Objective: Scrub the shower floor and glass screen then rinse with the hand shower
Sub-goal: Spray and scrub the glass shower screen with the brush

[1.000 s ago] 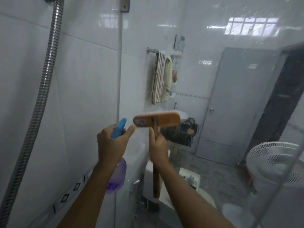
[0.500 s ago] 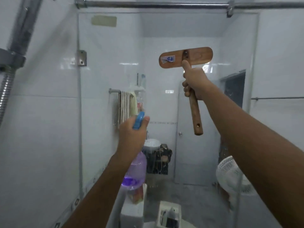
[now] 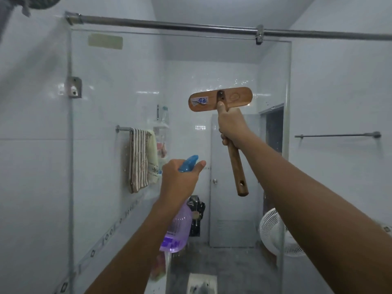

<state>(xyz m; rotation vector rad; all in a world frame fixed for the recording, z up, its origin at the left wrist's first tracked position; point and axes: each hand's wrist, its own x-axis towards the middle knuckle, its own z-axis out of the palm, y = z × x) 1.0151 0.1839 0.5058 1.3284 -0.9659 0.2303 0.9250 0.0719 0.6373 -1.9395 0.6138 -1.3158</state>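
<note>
Two questions from the desk: what fills your feed, and what are the hands holding?

Me: I see the glass screen (image 3: 106,92) straight ahead, taking up most of the view. It stands below a metal rail (image 3: 169,23) and is flecked with droplets. Through it I make out a grey door (image 3: 233,166), a white fan (image 3: 273,232) low on the right and a striped towel (image 3: 140,160) on a bar to the left.

Desk: And the tools?

Me: I see the wooden brush (image 3: 235,98) held high in front of the glass, right of centre. Its flat back faces me and its handle points down. I cannot tell whether the bristles touch the pane. The right hand (image 3: 232,126) is clenched round the handle just under the head, thumb laid up the neck. Lower and to the left, the left hand (image 3: 180,179) grasps the neck of a purple spray bottle (image 3: 178,232). Its blue nozzle pokes out above the fingers toward the screen, and the bottle's body hangs below the wrist.
</note>
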